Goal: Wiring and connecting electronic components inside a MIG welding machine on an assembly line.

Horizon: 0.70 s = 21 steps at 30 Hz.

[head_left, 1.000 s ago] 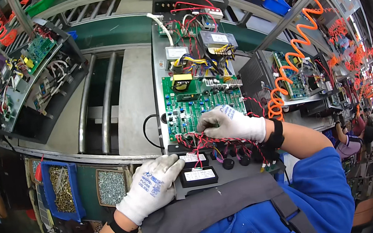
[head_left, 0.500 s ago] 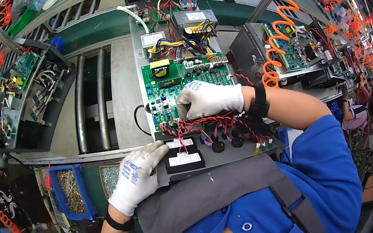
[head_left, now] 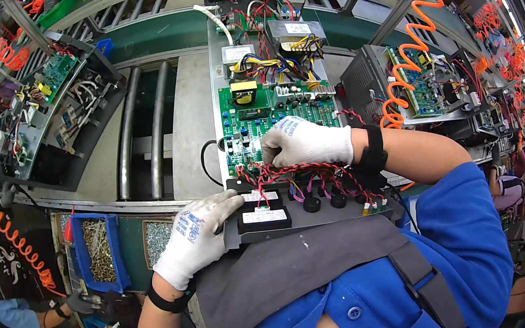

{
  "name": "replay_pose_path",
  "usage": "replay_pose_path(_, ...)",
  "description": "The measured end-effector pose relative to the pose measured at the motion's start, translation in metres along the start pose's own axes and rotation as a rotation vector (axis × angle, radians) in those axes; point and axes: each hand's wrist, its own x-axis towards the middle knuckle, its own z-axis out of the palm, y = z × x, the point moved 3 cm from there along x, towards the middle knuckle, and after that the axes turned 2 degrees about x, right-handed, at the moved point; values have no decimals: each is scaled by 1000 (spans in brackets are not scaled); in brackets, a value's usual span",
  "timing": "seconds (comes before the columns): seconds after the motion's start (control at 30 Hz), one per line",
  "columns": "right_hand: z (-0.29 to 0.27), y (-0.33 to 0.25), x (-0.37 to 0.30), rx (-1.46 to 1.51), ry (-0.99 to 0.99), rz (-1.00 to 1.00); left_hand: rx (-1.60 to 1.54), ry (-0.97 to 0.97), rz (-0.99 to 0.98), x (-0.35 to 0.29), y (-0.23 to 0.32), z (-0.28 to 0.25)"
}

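An electronics chassis [head_left: 218, 76] lies in front of me with a green circuit board [head_left: 236, 117] on it. Over the board's front part, my right hand [head_left: 310, 142] in a white glove has its fingers curled into a pinch; what they hold is hidden. Twisted red-and-black wires [head_left: 277, 174] run beside these fingertips. My left hand [head_left: 198, 230], also gloved, lies at the left end of the grey front panel [head_left: 324, 221]. Its fingers stretch toward two black labelled modules [head_left: 265, 220]. Round black parts [head_left: 312, 204] sit further right on that panel.
Similar open units stand left [head_left: 42, 121] and right [head_left: 425, 77]. An orange coiled hose [head_left: 412, 12] hangs at the right. Metal rollers [head_left: 160, 131] lie left of the chassis. A blue bin [head_left: 99, 254] holds screws. A co-worker's gloved hand [head_left: 84, 302] shows at far left.
The whole view has shifted, so the chassis sits further right in the picture. Both my hands keep nearly the same places on the unit. The co-worker's gloved hand has come further into view.
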Motion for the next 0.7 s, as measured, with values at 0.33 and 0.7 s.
replay_pose_path(0.33,-4,-21,19,-399,-2,22,8,-32,12,3,1,-2)
replay_pose_path(0.7,-86,52,-244,210,689,131,133,-72,38,5,5,5)
